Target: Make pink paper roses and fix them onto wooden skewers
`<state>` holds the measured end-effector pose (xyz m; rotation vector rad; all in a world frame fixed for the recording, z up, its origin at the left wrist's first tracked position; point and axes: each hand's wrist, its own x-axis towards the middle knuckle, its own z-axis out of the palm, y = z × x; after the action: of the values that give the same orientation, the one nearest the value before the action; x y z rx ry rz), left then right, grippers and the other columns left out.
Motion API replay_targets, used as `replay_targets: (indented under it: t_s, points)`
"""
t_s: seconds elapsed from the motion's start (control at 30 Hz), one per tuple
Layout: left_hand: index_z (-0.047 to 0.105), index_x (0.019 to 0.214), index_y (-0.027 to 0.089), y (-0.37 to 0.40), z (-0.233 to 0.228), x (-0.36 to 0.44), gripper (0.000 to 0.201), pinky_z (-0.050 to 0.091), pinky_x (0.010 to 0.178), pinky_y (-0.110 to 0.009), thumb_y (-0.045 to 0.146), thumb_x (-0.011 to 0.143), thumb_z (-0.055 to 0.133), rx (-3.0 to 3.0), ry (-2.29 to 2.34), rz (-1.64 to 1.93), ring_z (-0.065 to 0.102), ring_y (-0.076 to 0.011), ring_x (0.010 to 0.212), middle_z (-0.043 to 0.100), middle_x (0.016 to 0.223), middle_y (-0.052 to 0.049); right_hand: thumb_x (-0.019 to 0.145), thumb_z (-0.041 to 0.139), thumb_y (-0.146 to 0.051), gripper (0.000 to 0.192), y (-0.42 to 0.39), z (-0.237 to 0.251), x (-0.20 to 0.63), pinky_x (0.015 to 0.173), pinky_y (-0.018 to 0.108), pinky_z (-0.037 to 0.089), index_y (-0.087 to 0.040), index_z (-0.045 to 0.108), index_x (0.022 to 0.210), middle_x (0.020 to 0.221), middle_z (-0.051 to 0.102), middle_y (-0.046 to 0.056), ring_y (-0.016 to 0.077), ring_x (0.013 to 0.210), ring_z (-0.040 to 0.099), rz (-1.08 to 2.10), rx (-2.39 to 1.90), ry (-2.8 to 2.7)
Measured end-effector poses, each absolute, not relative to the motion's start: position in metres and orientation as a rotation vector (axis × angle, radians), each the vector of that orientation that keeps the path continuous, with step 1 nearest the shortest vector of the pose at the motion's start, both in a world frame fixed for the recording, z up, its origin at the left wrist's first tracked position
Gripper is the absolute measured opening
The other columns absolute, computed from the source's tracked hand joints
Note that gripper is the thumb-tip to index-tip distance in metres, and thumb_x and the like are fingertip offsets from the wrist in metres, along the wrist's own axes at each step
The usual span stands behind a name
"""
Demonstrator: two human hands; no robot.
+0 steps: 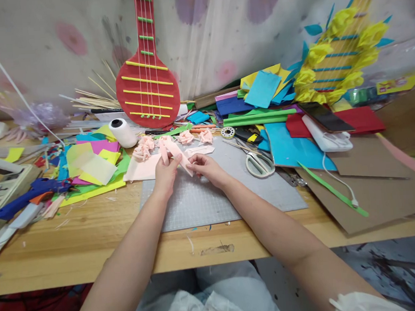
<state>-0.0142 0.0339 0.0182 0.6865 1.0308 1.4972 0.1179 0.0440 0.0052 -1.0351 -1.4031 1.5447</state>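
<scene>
Both hands are over a grey cutting mat [200,203] and grip one folded strip of pale pink crepe paper [176,151]. My left hand [166,175] pinches it with the thumb on top, and my right hand [208,168] holds its lower right end between thumb and fingers. Behind the hands sit several pink paper flowers, one of them a crumpled flower [185,137]. A flat sheet of pink paper [140,168] lies left of my left hand, and a pointed pink paper piece [200,150] lies beyond my right hand.
White-handled scissors [260,165] lie on the mat's right. A white thread spool [123,133] stands behind left. A red paper-covered lute shape [148,91] leans at the back. Left are colored papers [90,163] and a blue glue gun [35,192]; right, brown cardboard [367,201] and a phone [325,116].
</scene>
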Motion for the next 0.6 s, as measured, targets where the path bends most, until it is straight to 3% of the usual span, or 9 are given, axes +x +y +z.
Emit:
replay_targets:
  t_s: [0.17,0.33,0.5,0.6]
  points:
    - [0.062,0.070,0.013,0.0337,0.0158,-0.0148,0.023,0.036,0.051,-0.017,0.030,0.057,0.071,0.942,1.096,1.538,0.047,-0.0060,0.056,0.055,0.062,0.002,0.061,0.062,-0.034,0.023,0.0436,0.0053,0.1162,0.041,0.018,0.033,-0.017,0.050,0.071,0.076,0.055,-0.002,0.0027,0.046,0.039,1.416,-1.013,-1.536]
    - [0.066,0.092,0.015,0.0328,0.0139,-0.0167,0.041,0.040,0.060,-0.022,0.035,0.056,0.071,1.086,1.141,1.416,0.053,-0.0100,0.064,0.059,0.070,0.000,0.065,0.059,-0.032,0.019,0.0431,0.0042,0.1150,0.044,0.018,0.034,-0.017,0.051,0.072,0.061,0.050,-0.005,0.0042,0.046,0.039,1.331,-1.051,-1.635]
    - [0.069,0.087,0.015,0.0357,0.0091,-0.0188,0.038,0.042,0.068,-0.025,0.037,0.057,0.071,1.172,1.183,1.348,0.056,-0.0139,0.074,0.063,0.084,-0.004,0.065,0.058,-0.031,0.021,0.0453,0.0033,0.1167,0.045,0.018,0.035,-0.017,0.049,0.078,0.067,0.051,-0.004,0.0056,0.051,0.042,1.256,-1.049,-1.652]
    - [0.069,0.082,0.014,0.0377,0.0073,-0.0194,0.034,0.042,0.070,-0.026,0.036,0.057,0.071,1.211,1.223,1.337,0.055,-0.0145,0.075,0.063,0.081,-0.005,0.065,0.058,-0.030,0.022,0.0456,0.0035,0.1161,0.045,0.018,0.036,-0.018,0.045,0.078,0.075,0.054,-0.002,0.0056,0.054,0.045,1.251,-1.005,-1.604]
